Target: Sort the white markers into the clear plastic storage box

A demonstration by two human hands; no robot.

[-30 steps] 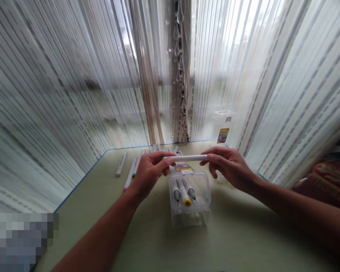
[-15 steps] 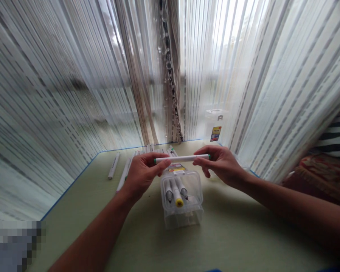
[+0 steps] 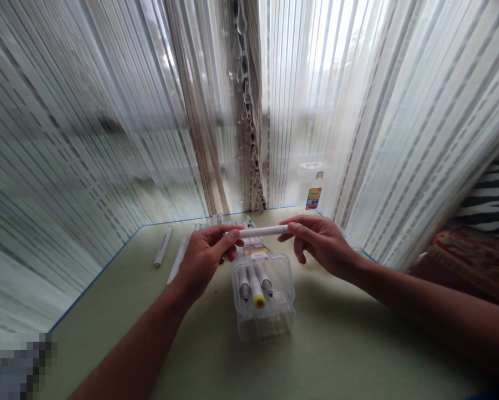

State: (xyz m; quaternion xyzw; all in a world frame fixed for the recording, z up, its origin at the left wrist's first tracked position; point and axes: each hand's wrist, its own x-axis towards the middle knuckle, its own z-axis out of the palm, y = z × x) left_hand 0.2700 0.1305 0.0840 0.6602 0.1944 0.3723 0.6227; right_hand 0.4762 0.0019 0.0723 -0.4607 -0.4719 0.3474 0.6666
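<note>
A pale striped string curtain [image 3: 86, 139] fills the whole background, daylight coming through it. Below it spreads a light green table [image 3: 336, 355] with blue edging. At three o'clock in the view, beyond the table, are a black-and-white striped cloth [image 3: 488, 194] and, under it, a red patterned cloth [image 3: 461, 253]. A strand of clear beads [image 3: 246, 94] hangs at twelve o'clock.

Taking the clear plastic box [image 3: 268, 328] on the table as the clock's centre, the left hand [image 3: 210, 253] is at ten o'clock and the right hand [image 3: 319, 236] at two. Both are closed in a fingertip pinch on one white pen [image 3: 263, 231], the left at its left end, the right at its right end. This pen is held level above the table at twelve o'clock, green showing at both ends.

A clear package [image 3: 302, 186] stands at one o'clock near the far edge. Three pens [image 3: 255, 289] lie side by side at the box's upper part, the middle one yellow-ended. Loose white pens [image 3: 163, 246] lie from ten to twelve o'clock, partly hidden by the left hand. A yellow label [image 3: 313, 195] marks the package.
</note>
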